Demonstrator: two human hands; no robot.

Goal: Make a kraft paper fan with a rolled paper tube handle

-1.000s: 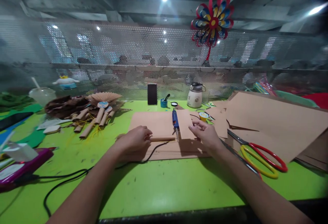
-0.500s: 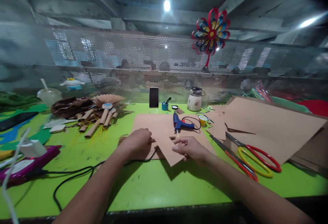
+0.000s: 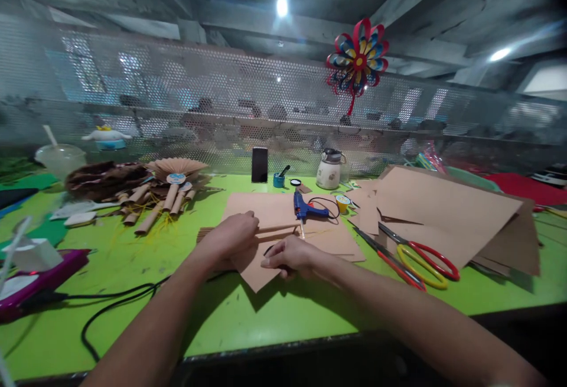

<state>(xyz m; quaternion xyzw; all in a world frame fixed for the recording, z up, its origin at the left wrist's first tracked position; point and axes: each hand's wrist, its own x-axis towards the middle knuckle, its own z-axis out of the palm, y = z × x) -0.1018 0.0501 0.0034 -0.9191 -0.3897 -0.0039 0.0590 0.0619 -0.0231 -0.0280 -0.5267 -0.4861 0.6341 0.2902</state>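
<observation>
My left hand lies curled over the left end of a thin rolled paper stick on a brown paper sheet. Close beside it, my right hand pinches a smaller piece of brown paper against the green table. A blue glue gun stands just behind the hands, its nozzle pointing down at the sheet.
Red and yellow scissors lie to the right, beside a stack of large brown sheets. Rolled paper tubes and a paper fan sit at the left. A black cable runs across the front. A mesh screen closes the back.
My right hand has carried the small brown piece from beside the glue gun down and left to my left hand. The glue gun now stands turned sideways.
</observation>
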